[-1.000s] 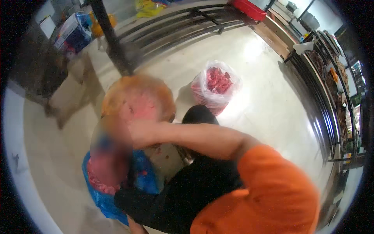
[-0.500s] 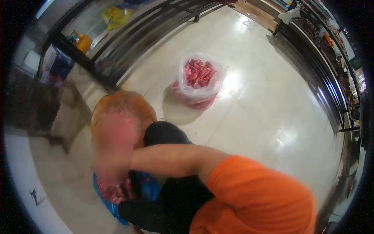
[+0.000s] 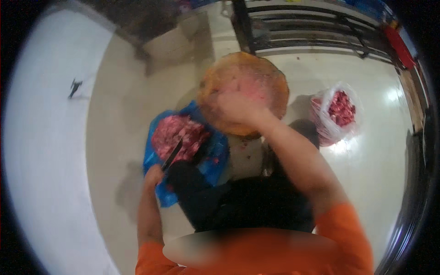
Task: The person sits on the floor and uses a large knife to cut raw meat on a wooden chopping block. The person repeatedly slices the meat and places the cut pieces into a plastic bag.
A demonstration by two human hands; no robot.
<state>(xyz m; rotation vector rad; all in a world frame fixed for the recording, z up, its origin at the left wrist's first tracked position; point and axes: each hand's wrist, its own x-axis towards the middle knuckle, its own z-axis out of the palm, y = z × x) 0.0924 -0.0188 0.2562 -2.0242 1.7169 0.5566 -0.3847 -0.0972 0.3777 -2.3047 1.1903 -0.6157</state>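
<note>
My left hand (image 3: 155, 175) is closed round the handle of a knife (image 3: 173, 153). The dark blade points up and to the right, over a heap of raw meat (image 3: 176, 133) lying on a blue plastic sheet or bag (image 3: 168, 197). My right hand (image 3: 236, 107) is over a round wooden chopping block (image 3: 272, 75), at its near left part. Pinkish meat residue (image 3: 247, 85) covers the block's middle. Motion blur smears the right fingers, so I cannot make out whether they grip anything.
To the right of the block, an open clear plastic bag (image 3: 327, 133) of cut red meat stands on the tiled floor. A dark slatted metal rack (image 3: 302, 32) runs behind the block. My dark-clothed legs (image 3: 238, 201) are bent close to the block. At left is a white wall (image 3: 50, 151).
The view has swung left, so the block and bag appear farther right. My left hand with the knife has come into sight. My right arm now reaches over the block.
</note>
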